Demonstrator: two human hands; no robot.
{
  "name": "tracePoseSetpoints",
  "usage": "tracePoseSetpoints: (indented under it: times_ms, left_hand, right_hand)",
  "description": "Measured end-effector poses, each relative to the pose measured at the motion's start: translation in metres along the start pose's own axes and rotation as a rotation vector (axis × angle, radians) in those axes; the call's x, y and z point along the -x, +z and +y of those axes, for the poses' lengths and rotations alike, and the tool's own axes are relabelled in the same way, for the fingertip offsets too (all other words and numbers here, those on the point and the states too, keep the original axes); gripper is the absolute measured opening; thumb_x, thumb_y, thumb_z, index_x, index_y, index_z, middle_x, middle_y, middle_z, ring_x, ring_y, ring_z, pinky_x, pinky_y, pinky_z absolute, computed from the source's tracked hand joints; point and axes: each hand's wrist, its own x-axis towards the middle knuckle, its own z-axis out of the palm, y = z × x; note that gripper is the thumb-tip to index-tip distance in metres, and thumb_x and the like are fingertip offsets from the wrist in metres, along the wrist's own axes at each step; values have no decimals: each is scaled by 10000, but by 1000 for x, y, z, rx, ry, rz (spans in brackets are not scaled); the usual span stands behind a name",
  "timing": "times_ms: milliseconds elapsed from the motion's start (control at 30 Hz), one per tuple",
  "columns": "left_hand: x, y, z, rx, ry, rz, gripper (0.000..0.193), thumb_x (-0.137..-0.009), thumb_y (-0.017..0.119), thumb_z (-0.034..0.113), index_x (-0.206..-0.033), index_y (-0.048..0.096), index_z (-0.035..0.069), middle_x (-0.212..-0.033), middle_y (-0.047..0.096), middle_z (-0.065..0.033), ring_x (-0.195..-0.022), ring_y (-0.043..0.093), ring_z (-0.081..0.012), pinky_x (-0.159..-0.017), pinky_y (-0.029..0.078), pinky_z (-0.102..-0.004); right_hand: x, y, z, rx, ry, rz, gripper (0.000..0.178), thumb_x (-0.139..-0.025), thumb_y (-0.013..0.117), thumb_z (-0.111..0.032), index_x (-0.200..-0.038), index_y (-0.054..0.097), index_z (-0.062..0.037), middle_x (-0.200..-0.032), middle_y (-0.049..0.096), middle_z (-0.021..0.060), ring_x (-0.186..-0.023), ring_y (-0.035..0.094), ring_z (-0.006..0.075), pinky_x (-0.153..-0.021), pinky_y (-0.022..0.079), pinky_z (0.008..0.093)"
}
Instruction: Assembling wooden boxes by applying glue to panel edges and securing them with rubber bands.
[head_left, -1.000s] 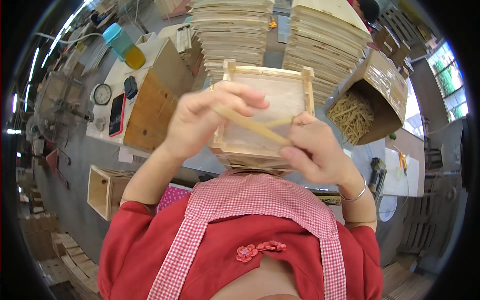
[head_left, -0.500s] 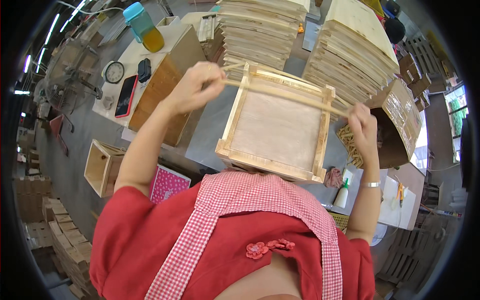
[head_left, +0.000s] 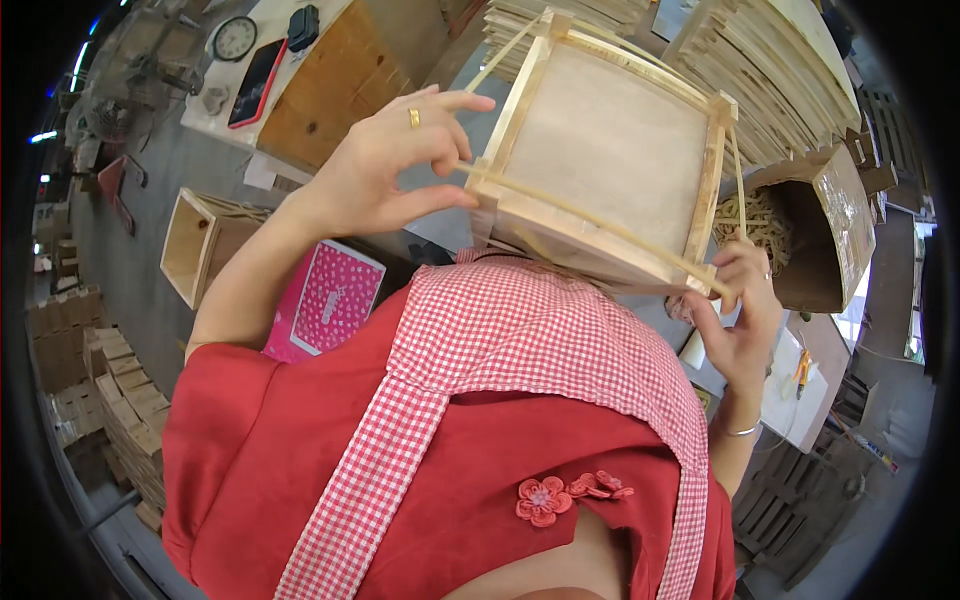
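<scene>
A square wooden box (head_left: 610,130) with corner posts and a pale flat panel stands tilted in front of my apron. A thin tan rubber band (head_left: 600,218) is stretched around its upper posts and runs along the near side. By the near left corner, my left hand (head_left: 405,160) has the band hooked on its fingers, index finger stretched out and thumb against the corner post. My right hand (head_left: 738,305) grips the band at the near right corner, its fingers bent around it. The band's parts behind my fingers are hidden.
Stacks of wooden panels (head_left: 770,80) stand beyond the box. At the right, a cardboard carton (head_left: 830,235) lies open beside a heap of rubber bands. A side table at the left holds a phone (head_left: 258,83) and a clock (head_left: 235,38). Another wooden box (head_left: 190,250) sits lower left.
Both hands have come down toward me, drawing the rubber band from across the panel to the box's near side. The box now tilts and appears farther up and right.
</scene>
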Motion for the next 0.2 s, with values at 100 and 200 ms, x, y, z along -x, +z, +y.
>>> tracePoseSetpoints:
  times_ms: [100, 200]
  left_hand:
    - [10, 11, 6, -451, 211, 73, 228, -732, 801, 93, -691, 584, 37, -831, 643, -96, -1157, 636, -323, -1075, 387, -572]
    - [18, 28, -1, -516, 257, 172, 166, -809, 734, 134, -744, 611, 42, -877, 658, -94, -1163, 633, -328, -1082, 373, -574]
  right_hand:
    - [7, 13, -9, 89, -55, 56, 381, -703, 780, 13, -629, 412, -56, -710, 563, 87, -887, 624, 316, -995, 439, 519]
    - [18, 23, 1, 181, -86, 140, 384, -786, 781, -83, -610, 443, -37, -819, 674, 121, -1108, 640, 353, -1048, 408, 564]
